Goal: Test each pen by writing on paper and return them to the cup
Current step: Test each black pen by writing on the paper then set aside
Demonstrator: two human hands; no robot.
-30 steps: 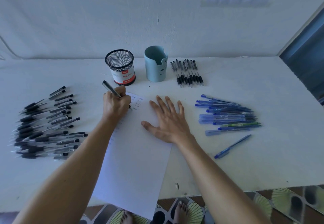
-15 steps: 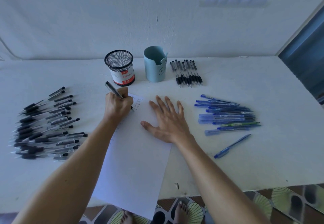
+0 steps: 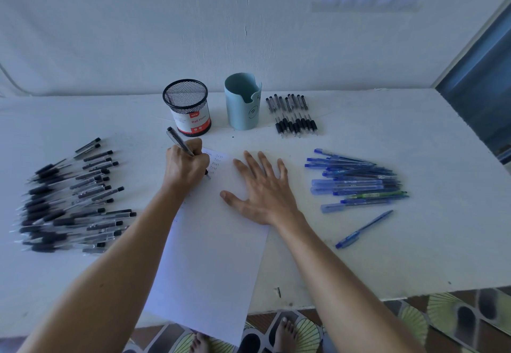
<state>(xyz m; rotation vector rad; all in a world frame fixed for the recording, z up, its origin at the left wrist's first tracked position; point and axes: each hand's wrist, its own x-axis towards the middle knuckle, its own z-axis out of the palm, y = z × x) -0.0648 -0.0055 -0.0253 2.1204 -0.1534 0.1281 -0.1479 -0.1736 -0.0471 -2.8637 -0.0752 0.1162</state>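
On the white table (image 3: 387, 256) lay a paper sheet (image 3: 210, 256); the left hand (image 3: 185, 166) gripped a black pen (image 3: 177, 139), tip on the sheet's far corner; the right hand (image 3: 265, 189) pressed the sheet flat, fingers spread; the mesh cup (image 3: 186, 106) stood just beyond.

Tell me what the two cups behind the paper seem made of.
Black cup: likely metal wire mesh, matte; you can see through its wall, and a printed label wraps its base. Pale blue cup: probably smooth, opaque plastic with a notched rim.
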